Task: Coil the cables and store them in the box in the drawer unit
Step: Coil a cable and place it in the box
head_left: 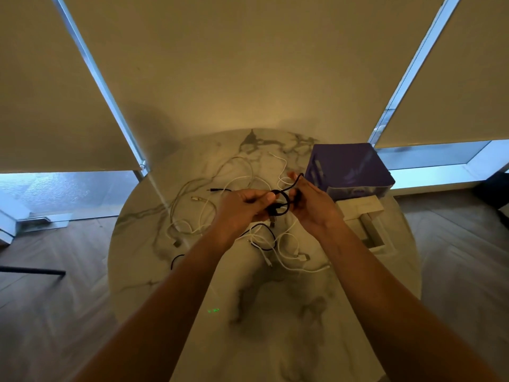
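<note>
Above the round marble table (209, 304), my left hand (242, 208) and my right hand (311, 208) both grip a black cable (283, 201) wound into a small loop between them. One end of it sticks up past my right fingers. Several loose white cables (234, 172) lie tangled on the table beyond and below my hands, and another black cable (264, 238) lies under my wrists. A purple box (349, 169) stands at the table's right edge, with a small white drawer unit (369, 216) in front of it.
Closed roller blinds fill the wall behind the table, with bright window strips below them. Wooden floor surrounds the table. A dark bar lies on the floor at the left, and a dark object sits at the far right.
</note>
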